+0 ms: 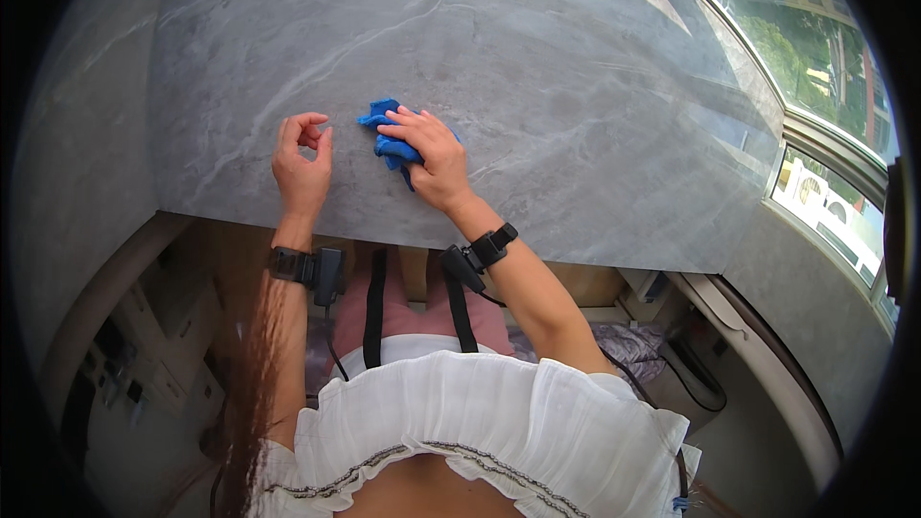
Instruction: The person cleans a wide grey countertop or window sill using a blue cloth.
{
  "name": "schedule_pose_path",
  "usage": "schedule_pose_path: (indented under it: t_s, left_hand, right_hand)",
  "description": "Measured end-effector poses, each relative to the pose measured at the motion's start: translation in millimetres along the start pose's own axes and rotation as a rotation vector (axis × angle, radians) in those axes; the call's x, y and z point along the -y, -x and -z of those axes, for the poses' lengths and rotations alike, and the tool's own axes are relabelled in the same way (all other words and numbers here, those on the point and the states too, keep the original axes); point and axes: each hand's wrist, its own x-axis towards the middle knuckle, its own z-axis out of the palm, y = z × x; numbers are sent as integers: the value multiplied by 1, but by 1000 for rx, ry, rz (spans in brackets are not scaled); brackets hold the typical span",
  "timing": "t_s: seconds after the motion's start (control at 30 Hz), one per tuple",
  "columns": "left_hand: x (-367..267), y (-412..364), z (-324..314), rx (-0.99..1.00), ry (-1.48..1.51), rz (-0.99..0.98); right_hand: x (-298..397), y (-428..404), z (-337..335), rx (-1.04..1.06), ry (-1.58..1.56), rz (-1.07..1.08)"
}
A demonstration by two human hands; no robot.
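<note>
A crumpled blue cloth [394, 147] lies on the grey marbled surface [547, 86], under my right hand [432, 157]. The palm and fingers of that hand press over the cloth, and its edges stick out to the left and below. To the left, my left hand [304, 158] is held with bent fingers, the thumb apart from them and nothing between. Whether it touches the surface cannot be told. Each wrist wears a black strapped device with a cable.
Along the right side runs a framed window [806, 36], with a smaller pane [827, 205] below it. A grey wall [93, 86] rises at the left. The surface's near edge passes under my forearms. Behind it, at lower right, lies a patterned fabric [626, 345].
</note>
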Motion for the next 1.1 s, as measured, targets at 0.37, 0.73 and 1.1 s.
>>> schedule_pose_path:
  t_s: [0.37, 0.73, 1.1]
  left_hand:
    - [-12, 8, -4, 194, -35, -38]
    - [17, 18, 0, 314, -4, -69]
    - [37, 7, 26, 384, 4, -40]
  right_hand:
    - [-56, 135, 163, -559, -563, -581]
    - [-47, 80, 78, -441, 408, -305]
    - [-6, 38, -20, -421, 291, -172]
